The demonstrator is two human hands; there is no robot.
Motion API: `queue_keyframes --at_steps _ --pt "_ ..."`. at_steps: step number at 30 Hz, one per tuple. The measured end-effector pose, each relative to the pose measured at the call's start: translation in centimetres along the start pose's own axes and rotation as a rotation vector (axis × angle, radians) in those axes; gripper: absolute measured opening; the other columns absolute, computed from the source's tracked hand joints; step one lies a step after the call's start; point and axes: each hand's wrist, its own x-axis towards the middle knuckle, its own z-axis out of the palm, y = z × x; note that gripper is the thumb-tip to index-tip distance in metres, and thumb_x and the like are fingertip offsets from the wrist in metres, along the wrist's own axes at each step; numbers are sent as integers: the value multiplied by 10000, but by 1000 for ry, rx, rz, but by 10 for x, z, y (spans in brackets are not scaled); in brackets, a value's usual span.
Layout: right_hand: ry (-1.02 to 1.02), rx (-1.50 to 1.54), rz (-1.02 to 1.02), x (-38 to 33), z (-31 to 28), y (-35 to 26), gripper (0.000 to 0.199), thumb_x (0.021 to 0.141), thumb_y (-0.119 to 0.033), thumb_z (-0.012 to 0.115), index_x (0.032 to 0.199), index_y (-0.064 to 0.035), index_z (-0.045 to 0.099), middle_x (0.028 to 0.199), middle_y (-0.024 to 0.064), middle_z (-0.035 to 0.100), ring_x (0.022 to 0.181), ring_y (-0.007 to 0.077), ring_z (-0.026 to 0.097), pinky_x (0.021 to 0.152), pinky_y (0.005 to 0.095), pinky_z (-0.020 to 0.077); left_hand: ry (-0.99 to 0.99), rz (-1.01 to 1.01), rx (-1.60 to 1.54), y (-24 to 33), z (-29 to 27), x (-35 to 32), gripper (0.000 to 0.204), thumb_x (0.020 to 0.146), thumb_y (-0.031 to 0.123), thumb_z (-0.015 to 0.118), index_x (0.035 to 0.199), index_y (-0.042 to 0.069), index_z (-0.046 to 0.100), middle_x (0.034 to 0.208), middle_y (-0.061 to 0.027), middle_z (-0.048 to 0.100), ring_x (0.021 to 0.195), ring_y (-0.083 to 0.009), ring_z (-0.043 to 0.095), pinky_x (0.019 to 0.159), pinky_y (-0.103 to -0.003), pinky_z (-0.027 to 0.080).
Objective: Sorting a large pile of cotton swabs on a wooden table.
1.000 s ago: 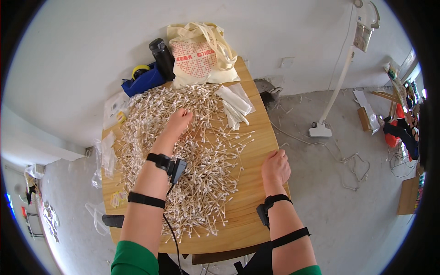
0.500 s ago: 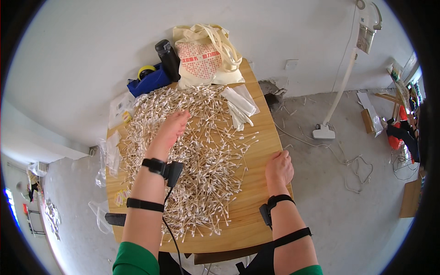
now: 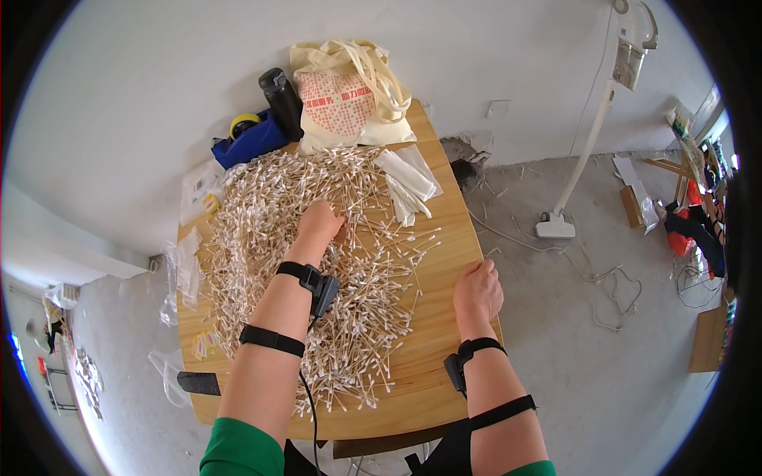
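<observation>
We've got the loose heap of white-tipped cotton swabs with thin pale sticks [image 3: 357, 293] over the middle of the light wooden table [image 3: 436, 333]; clock centred on it, 12 pointing away from us. Spread wide, probably so sticks are easy to reach. Our left hand [image 3: 321, 224] is in the heap toward 12, fingers bent down; tips hidden, so we can't tell how far open or whether it grips a swab. Our right hand [image 3: 478, 289] rests at 3 by the table edge, curled in a loose fist, nothing visible in it; likely parked for support. Folded white sheet-like pieces [image 3: 409, 182] sit between 1 and 2. Cream printed cloth tote [image 3: 341, 111] at 12, black cylindrical bottle [image 3: 282, 103] and blue tape dispenser [image 3: 254, 144] near 11, against the wall, presumably to free working space.
</observation>
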Motion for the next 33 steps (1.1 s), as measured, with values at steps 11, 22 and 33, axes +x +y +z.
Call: queue_keyframes --at_steps 11,22,33 --pt "3 6 -5 -2 -1 -2 318 987 -313 391 980 -48 566 995 171 666 897 344 662 773 439 539 86 11 -160 -19 4 -8 324 791 339 748 860 32 671 843 -153 697 812 -314 674 735 -405 526" --pt "-14 31 -6 -2 0 -3 302 989 -309 396 977 -53 556 993 164 665 908 342 660 766 448 536 68 17 -13 -13 2 -8 259 853 258 628 851 1 660 903 -179 694 821 -330 671 716 -407 530" --pt "-11 51 -16 -5 -5 -2 298 989 -299 395 989 -44 552 993 168 661 908 341 657 782 446 531 -538 153 -1570 -43 -64 -149 68 931 189 590 935 125 564 702 39 503 535 -40 358 478 -197 284"
